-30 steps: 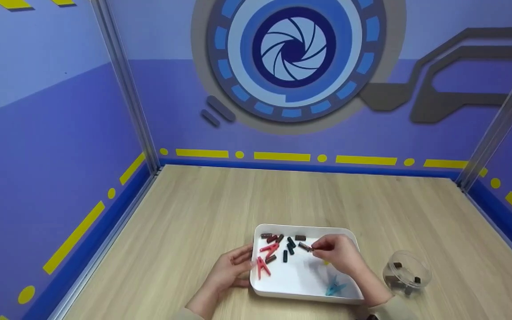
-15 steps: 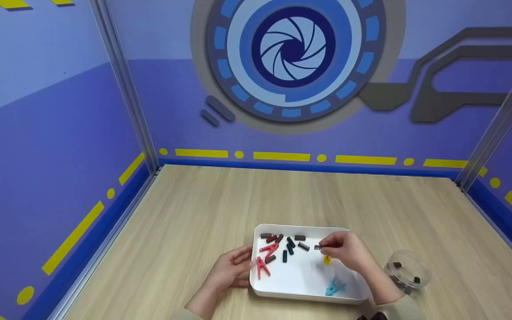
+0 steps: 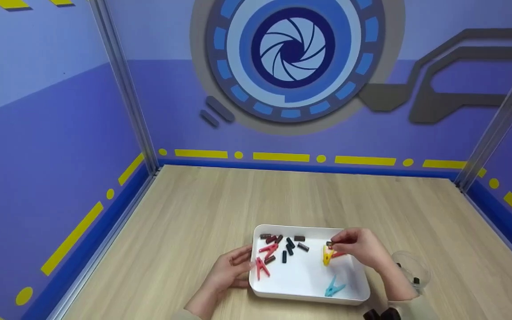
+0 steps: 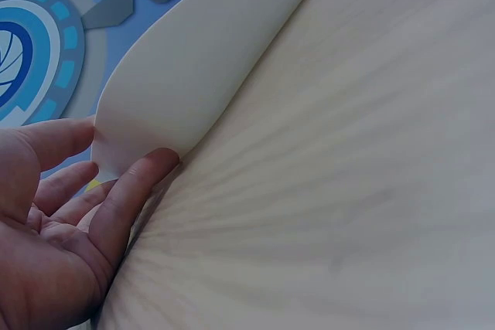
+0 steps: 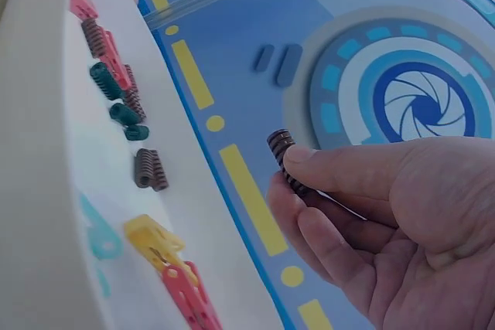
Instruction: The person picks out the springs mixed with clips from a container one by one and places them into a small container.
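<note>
Tabletop (image 3: 194, 209): wood, bearing white tray (image 3: 305, 298)!
Left hand (image 3: 226, 270): fingers loose, apparently touching tray.
Right hand (image 3: 365, 247): brown spring (image 5: 280, 143) pinched, look!

The things are carried by a table (image 3: 211, 209) whose light, wood-grained top is streaked lengthwise, from the near side toward the far one. It is cut off by the lower edge of the head view. On its nearer part a shallow white tray (image 3: 307, 298) with rounded corners is set down, its longer sides laid across the table. In the left wrist view, the tray's outer wall is met at its foot by the tabletop. To the tray's right, apart from it, a clear round container (image 3: 419, 269) is placed, partly hidden by the right forearm (image 3: 396, 280).
</note>
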### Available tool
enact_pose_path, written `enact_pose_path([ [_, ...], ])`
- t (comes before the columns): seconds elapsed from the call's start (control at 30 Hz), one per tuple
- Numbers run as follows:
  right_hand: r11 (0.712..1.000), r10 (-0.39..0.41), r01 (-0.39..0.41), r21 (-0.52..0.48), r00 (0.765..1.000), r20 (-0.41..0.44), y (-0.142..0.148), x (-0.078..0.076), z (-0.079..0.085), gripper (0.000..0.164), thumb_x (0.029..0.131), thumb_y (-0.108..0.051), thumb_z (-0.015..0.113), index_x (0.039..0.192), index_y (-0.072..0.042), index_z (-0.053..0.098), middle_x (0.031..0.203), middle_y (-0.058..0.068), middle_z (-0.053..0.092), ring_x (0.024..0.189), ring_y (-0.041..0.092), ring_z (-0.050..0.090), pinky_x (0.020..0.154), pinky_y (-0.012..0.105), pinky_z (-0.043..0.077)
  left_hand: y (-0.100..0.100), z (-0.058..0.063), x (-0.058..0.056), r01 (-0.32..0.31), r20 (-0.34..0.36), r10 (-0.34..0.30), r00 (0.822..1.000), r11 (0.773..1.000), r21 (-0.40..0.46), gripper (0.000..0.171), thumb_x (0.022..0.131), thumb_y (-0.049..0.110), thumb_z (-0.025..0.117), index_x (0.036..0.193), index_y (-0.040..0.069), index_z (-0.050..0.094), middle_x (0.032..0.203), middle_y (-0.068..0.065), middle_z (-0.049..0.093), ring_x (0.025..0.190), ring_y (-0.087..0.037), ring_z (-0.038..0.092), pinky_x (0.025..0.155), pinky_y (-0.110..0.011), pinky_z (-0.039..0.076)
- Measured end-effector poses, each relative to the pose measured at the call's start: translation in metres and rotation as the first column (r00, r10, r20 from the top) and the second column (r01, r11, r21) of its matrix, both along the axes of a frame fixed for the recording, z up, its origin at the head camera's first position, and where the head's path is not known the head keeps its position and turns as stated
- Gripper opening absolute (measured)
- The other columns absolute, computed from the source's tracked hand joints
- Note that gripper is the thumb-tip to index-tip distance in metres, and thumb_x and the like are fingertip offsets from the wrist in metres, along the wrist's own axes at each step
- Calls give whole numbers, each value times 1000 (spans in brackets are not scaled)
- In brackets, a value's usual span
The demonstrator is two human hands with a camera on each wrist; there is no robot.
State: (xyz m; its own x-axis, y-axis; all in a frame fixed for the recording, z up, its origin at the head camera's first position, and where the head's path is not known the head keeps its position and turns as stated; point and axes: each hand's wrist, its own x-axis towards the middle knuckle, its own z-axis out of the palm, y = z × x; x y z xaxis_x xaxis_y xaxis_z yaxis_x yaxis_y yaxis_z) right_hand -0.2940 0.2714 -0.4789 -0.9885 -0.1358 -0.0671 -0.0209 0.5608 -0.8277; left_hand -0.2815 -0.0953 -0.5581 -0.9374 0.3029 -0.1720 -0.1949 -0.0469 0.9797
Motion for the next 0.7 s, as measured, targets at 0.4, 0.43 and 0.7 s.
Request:
enact_pose_path([
  [0.4,998,-31,30,59,999,17,40,4,19,20,90,-12,79,107,-3,76,104,8,78,91,17,67,79,21,57,0,1,-1,3,7,-3,1000,1000,5,63,97,13,70,154,5,46,156,-23,48,110,-24,72,71,-44,66],
  [0.43,998,-29,28,62,999,16,44,5,21,21,90,-12,79,108,-3,76,104,8,78,91,17,67,79,21,57,0,2,-1,2,4,-2,1000,1000,-1,62,97,13,70,154,5,46,156,-23,48,110,-24,72,71,-44,66],
  [0.7,998,-17,15,67,999,29,69,10,27,26,90,-17,79,111,-3,75,108,9,77,92,16,67,79,19,57,1,2,0,-13,20,13,1000,1000,-17,62,97,13,71,153,7,47,156,-23,48,108,-24,73,69,-43,66],
])
